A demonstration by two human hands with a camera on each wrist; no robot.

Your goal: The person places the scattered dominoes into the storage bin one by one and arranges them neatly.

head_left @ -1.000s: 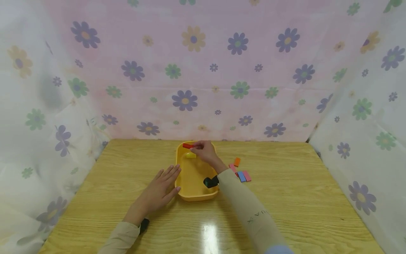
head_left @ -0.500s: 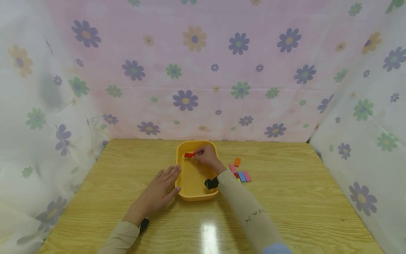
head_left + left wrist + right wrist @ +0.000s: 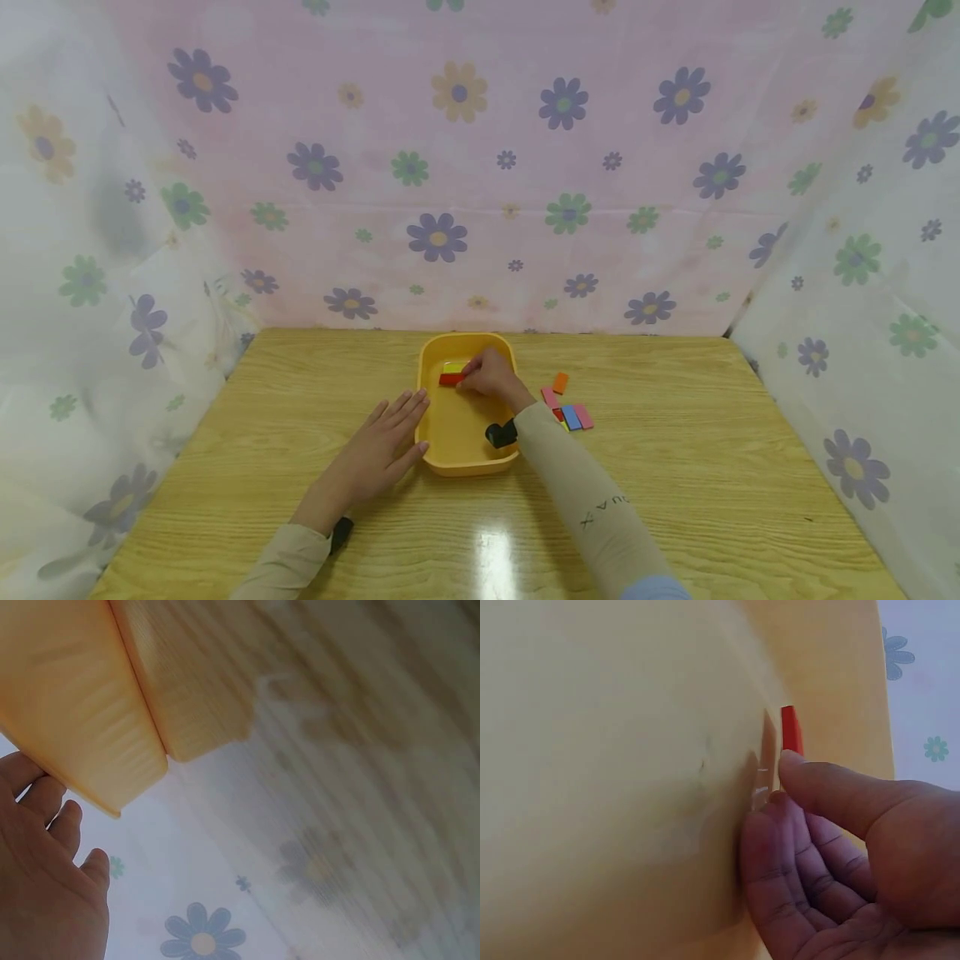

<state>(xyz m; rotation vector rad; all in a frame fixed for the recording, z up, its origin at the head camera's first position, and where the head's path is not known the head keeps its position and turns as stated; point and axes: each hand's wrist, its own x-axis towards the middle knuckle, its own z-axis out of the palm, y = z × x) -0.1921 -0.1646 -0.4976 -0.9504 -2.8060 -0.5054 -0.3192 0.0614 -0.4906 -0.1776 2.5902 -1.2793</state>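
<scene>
Inside the yellow plastic tray [image 3: 468, 468], my right hand [image 3: 492, 373] pinches a red domino block [image 3: 452, 379] between thumb and fingers, low over the tray floor. The right wrist view shows the red domino [image 3: 790, 729] standing on edge past the thumb tip, with the rest hidden by the fingers. A yellow domino [image 3: 454, 367] lies just behind it in the tray, partly covered by the hand. My left hand [image 3: 378, 446] lies with fingers extended at the tray's left rim; in the left wrist view its fingertips [image 3: 51, 787] are right at the tray edge.
Right of the tray, loose dominoes lie on the wooden table [image 3: 690, 467]: an orange one [image 3: 561, 382], a blue one [image 3: 572, 417], two pink ones [image 3: 584, 416], plus red and yellow pieces partly overlapped. A flowered curtain [image 3: 480, 167] stands behind the table.
My right hand has brought the red domino from above the tray's far end down and nearer, so the yellow domino now shows behind it. The left hand has stayed still.
</scene>
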